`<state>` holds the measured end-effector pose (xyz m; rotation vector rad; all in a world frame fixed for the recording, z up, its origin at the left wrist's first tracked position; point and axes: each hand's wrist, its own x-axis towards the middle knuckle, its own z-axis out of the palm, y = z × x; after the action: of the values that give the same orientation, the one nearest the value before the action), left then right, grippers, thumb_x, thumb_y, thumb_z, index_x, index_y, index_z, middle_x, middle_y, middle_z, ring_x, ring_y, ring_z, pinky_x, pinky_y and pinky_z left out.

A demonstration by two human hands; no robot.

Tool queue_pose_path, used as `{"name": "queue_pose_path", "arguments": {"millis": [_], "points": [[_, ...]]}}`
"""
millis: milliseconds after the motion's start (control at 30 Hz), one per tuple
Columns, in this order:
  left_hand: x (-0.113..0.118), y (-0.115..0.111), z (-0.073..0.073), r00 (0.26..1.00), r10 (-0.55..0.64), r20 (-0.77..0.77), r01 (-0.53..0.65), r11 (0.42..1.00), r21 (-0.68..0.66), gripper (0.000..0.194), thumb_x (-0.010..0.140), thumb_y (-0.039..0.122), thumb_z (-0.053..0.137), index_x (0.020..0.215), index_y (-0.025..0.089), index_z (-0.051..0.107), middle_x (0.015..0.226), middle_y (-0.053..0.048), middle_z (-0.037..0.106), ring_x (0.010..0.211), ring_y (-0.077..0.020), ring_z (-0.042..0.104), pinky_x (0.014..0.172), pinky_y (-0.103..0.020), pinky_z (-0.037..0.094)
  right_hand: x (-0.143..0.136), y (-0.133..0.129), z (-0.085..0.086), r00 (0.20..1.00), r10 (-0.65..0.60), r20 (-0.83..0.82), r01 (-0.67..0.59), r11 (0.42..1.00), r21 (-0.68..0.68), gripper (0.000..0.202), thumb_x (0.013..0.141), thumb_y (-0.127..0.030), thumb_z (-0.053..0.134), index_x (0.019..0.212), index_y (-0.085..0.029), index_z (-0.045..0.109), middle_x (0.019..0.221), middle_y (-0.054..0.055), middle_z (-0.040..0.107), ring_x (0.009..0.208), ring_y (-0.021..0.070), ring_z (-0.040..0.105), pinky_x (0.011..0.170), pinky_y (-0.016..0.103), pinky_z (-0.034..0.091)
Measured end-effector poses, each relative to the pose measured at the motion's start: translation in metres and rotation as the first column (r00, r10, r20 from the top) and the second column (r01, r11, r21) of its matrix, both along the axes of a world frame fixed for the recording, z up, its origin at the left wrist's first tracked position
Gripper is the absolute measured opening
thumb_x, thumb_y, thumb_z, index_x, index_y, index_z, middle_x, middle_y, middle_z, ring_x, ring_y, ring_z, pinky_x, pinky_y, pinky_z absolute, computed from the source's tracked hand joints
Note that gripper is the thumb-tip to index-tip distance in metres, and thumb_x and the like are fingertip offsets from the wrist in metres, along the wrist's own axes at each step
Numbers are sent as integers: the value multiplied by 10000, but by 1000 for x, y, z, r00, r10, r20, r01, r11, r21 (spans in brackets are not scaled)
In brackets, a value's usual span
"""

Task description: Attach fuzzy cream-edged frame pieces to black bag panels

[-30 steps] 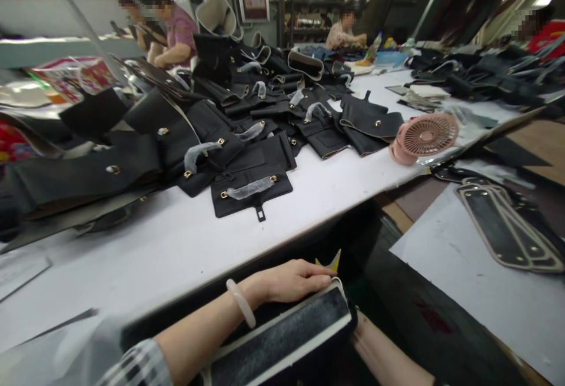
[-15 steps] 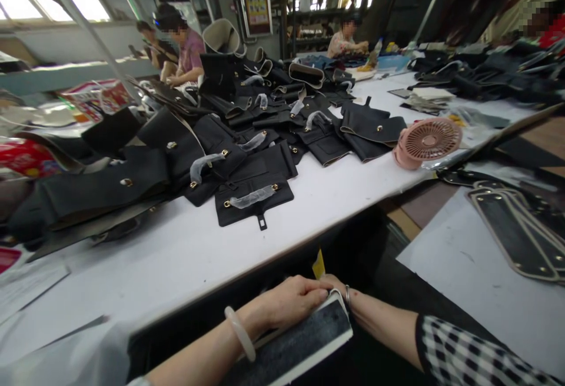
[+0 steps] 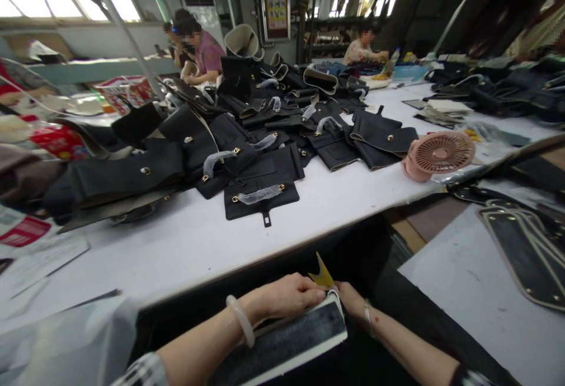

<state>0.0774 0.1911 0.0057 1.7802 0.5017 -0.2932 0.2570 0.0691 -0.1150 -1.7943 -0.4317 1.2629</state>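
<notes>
Low in front of me is a black leather-like piece (image 3: 300, 334) with a pale edge, its near part running out of view at the bottom. My left hand (image 3: 292, 295), wearing a pale bangle, lies along the top edge with fingers curled over its far end. A yellow pointed strip (image 3: 322, 272) stands up between my two hands. My right hand (image 3: 352, 302) is closed at the far right corner of the piece, close to the strip. Its fingertips are hidden, so what they pinch cannot be made out.
Black bag parts (image 3: 262, 196) with wrapped handles are heaped on the white table (image 3: 194, 262). A pink fan (image 3: 436, 155) stands near the table's edge. Black panels with pale trim (image 3: 521, 250) lie at right. Co-workers (image 3: 207, 53) sit farther back.
My right hand has moved slightly right and down, away from my left fingers. The yellow strip shows wider and tilted. The view has turned a little left.
</notes>
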Motion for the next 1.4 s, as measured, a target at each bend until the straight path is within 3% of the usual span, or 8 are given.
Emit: {"name": "queue_pose_path", "arguments": {"millis": [100,200,333,400,600,867,1133,1400], "points": [[-1,1,-1,1000,14,-4,-14,1000,-21,359,907,392,484,655,165,602,619,36,491,612,-121,439,607,-240,364,46,-27,25,960,280,7,-278,955,-105,448,751,-567,738,836,-161,570,487,-61,548,325,85,437,347,203,308],[0,2,2,998,50,-33,-51,998,-48,318,894,395,514,761,171,697,702,18,598,679,-144,519,653,-250,399,82,-42,71,852,511,-112,-522,847,-102,635,684,-707,694,973,-156,570,632,29,670,472,148,603,463,235,454],[1,3,6,993,101,-68,-105,992,-68,361,879,400,565,1147,205,709,1057,-45,707,938,-213,614,815,-292,447,85,-24,116,496,868,-36,-858,483,-176,621,765,-719,547,1029,-160,607,812,63,692,619,174,641,538,270,500],[1,4,5,990,120,-77,-125,990,-69,524,862,414,593,1344,209,580,1119,-72,697,960,-227,621,819,-308,460,76,-7,123,367,915,170,-873,401,-278,528,799,-676,524,917,-171,627,788,47,669,636,171,612,520,253,435],[-4,0,2,981,178,-74,-184,978,-94,897,855,448,603,1567,300,77,1001,-15,724,813,-188,637,712,-281,471,56,30,125,79,689,720,-749,518,-413,515,989,-532,299,679,-193,531,622,33,568,607,162,496,635,333,241],[-4,-3,17,983,181,-21,-180,983,26,647,878,395,566,1493,376,364,970,8,729,789,-193,655,739,-282,487,41,50,125,-270,476,837,-800,372,-470,495,1040,-430,269,735,-203,586,691,43,662,638,176,574,639,358,194],[-2,-4,18,989,93,113,-104,990,96,308,926,353,494,1167,260,662,984,8,723,877,-185,658,781,-243,470,34,52,131,-403,408,819,-780,314,-541,437,1033,-363,315,726,-217,590,672,29,673,605,200,602,599,353,192],[-2,-11,16,991,63,117,-88,969,229,288,967,347,433,1102,224,656,898,-15,708,774,-172,646,737,-244,446,29,46,131,-411,427,805,-750,344,-565,479,1040,-373,276,733,-217,609,675,44,692,598,225,635,573,337,237]]}}
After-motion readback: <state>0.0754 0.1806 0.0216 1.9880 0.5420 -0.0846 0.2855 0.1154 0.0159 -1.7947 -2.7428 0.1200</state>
